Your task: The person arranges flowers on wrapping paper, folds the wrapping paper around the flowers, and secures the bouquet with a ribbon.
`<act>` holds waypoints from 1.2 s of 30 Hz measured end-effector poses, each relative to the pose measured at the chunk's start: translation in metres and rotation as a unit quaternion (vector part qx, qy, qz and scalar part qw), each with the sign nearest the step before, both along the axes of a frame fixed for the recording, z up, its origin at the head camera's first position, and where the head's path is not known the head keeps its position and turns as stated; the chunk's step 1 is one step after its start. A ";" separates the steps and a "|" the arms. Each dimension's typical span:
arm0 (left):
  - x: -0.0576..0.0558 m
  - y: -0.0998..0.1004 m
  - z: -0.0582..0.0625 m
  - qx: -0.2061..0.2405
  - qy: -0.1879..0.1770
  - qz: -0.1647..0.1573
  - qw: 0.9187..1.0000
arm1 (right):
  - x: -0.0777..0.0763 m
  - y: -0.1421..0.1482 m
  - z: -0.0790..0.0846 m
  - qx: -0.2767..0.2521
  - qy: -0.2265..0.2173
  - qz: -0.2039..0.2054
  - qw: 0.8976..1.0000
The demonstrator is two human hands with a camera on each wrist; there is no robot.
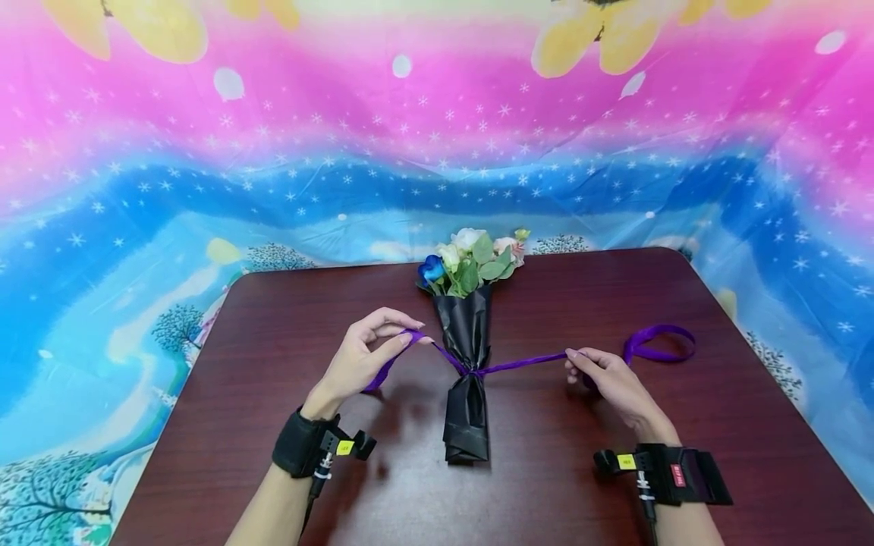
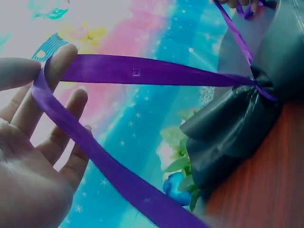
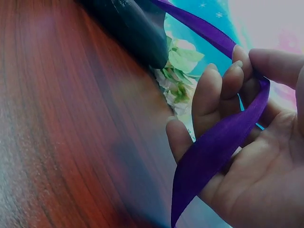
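A bouquet of white, pink and blue flowers (image 1: 467,258) with green leaves lies on the table, wrapped in black paper (image 1: 463,318). Around the narrow waist of the wrapping runs a purple ribbon (image 1: 522,364), crossed there and stretched out to both sides. My left hand (image 1: 365,353) pinches one length between thumb and index finger, and the loose part (image 2: 118,175) hangs past the palm in the left wrist view. On the other side my right hand (image 1: 611,379) pinches the second length. Its tail (image 3: 213,142) drapes over the right palm.
The dark reddish-brown table (image 1: 273,303) reaches back to a colourful printed cloth (image 1: 382,197). A loop of the ribbon's tail lies beyond the right hand. Each wrist wears a black strap (image 1: 298,444) with a small camera and cable.
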State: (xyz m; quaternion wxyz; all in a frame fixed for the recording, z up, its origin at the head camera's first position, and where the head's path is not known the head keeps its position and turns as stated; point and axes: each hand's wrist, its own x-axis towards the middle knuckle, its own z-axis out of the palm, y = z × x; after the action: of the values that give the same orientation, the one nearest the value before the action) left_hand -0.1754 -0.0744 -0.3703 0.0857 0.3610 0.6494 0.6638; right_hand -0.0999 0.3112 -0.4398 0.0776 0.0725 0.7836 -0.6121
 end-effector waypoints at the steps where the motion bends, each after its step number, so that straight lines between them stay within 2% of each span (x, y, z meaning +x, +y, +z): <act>1: -0.001 0.002 0.000 0.010 -0.001 -0.010 1.000 | 0.000 0.000 0.000 0.000 0.000 0.000 1.000; 6: -0.003 0.009 0.000 0.040 -0.015 -0.050 0.998 | 0.002 -0.001 0.000 -0.007 0.000 0.001 1.000; 8: -0.004 0.010 0.000 0.032 -0.016 -0.050 0.998 | 0.003 -0.002 -0.001 -0.010 0.000 0.001 1.000; 11: -0.004 0.012 0.001 0.003 0.000 -0.039 0.999 | 0.004 -0.002 0.000 -0.016 0.002 0.003 1.000; 13: -0.004 0.014 0.003 -0.035 0.027 -0.019 0.999 | 0.004 -0.002 0.000 -0.018 0.002 0.002 1.000; 15: -0.005 0.017 0.005 -0.086 0.062 0.009 0.994 | 0.004 -0.002 0.001 -0.021 0.001 0.000 1.000; 17: -0.005 0.019 0.008 -0.154 0.113 0.045 0.981 | 0.004 -0.002 0.001 -0.018 0.002 -0.005 1.000; 20: -0.004 0.020 0.013 -0.250 0.189 0.090 0.945 | 0.004 -0.002 0.002 -0.011 0.007 -0.009 1.000; 22: -0.004 0.019 0.016 -0.294 0.223 0.108 0.923 | 0.004 -0.002 0.003 -0.004 0.012 -0.009 1.000; 23: -0.003 0.018 0.017 -0.310 0.232 0.114 0.915 | 0.005 -0.001 0.003 -0.002 0.014 -0.008 1.000; 24: -0.003 0.016 0.018 -0.321 0.234 0.117 0.910 | 0.005 -0.001 0.003 -0.001 0.015 -0.008 1.000; 26: -0.002 0.012 0.019 -0.335 0.229 0.121 0.906 | 0.005 -0.001 0.004 0.001 0.013 -0.010 1.000; 29: -0.001 0.003 0.020 -0.351 0.206 0.121 0.906 | 0.006 -0.001 0.005 0.005 0.007 -0.017 1.000; 32: -0.002 -0.006 0.021 -0.375 0.178 0.121 0.902 | 0.006 -0.001 0.004 0.008 0.003 -0.024 1.000; 36: -0.002 -0.021 0.018 -0.422 0.145 0.117 0.887 | 0.006 -0.001 0.002 0.009 0.008 -0.028 1.000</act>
State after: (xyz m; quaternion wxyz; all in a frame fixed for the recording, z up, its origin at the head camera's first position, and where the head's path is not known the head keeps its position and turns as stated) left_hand -0.1778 -0.0958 -0.3520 0.0564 0.3048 0.9108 0.2726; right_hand -0.0941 0.3100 -0.4379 0.0538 0.0901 0.7875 -0.6073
